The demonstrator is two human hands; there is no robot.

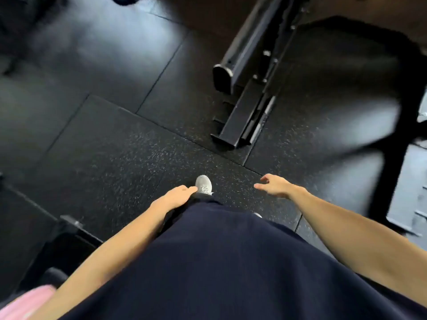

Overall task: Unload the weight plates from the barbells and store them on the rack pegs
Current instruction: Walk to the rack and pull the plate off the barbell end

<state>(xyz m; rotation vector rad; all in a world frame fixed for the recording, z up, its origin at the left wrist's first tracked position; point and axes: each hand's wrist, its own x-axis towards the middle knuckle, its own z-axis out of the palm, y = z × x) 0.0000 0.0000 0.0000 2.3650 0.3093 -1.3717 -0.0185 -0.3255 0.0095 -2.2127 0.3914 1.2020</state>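
1. Plainly, the person is looking straight down their own front: a dark navy garment (231,262) fills the lower middle of the view, with both bare forearms reaching forward on either side of it.
2. The left hand (178,196) hangs low by the thigh, fingers straight and lying together, holding nothing; its fingertips sit just beside the toe of a light grey shoe (203,184).
3. The right hand (275,185) is held out a little further from the body, fingers loosely spread and slightly bent, thumb apart, also holding nothing.
4. Both hands are above a black speckled rubber floor (115,146) laid in large tiles with visible seams.
5. Ahead of the right hand, well apart from it, a black metal frame base (240,118) lies on the floor, with bolts along it and a rounded end cap towards the left; whether it belongs to the rack I cannot tell.
6. Far off to the right of the right hand, at the picture's edge, pale grey metal shapes (413,204) show, too blurred to name.
7. Behind and below the left hand, near the left elbow, stands some dark equipment (69,229), and a pink cloth-like patch (25,303) fills the bottom corner.
8. No weight plate or barbell can be made out clearly; neither hand touches one.
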